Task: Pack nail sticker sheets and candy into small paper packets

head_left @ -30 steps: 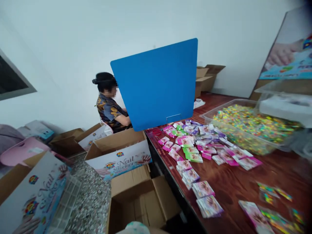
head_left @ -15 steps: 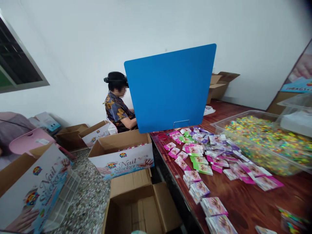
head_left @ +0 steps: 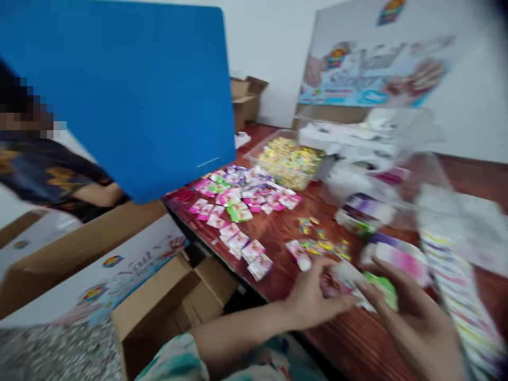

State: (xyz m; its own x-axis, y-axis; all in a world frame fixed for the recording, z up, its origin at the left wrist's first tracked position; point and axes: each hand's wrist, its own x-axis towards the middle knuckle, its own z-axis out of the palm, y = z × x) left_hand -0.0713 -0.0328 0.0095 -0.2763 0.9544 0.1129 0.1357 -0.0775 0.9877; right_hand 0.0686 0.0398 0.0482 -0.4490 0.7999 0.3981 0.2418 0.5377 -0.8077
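Observation:
My left hand (head_left: 315,296) is closed around a small nail sticker box (head_left: 332,283), pinched between thumb and fingers above the table's front edge. Beside it, my right hand (head_left: 416,317) has its thumb and fingers apart, with the thumb close to the box's white end. In the gap of that hand shows a light green piece (head_left: 381,290); blur hides whether the fingers touch it. Just beyond my left hand lies another small pink and white box (head_left: 297,253). Small colourful packets (head_left: 323,246) are scattered behind it on the dark red table (head_left: 273,288).
Several flat sticker boxes (head_left: 238,211) spread across the table's left. Behind them is a clear tub (head_left: 291,177) of colourful packets. A blue panel (head_left: 159,95) stands at left, a person's arm (head_left: 99,193) behind it. Open cartons (head_left: 135,312) sit below the edge. Plastic bags (head_left: 448,222) lie right.
The view has swung right and down toward the table. Both my hands have come into view, the left with a small box. The blue panel and cartons now appear further left.

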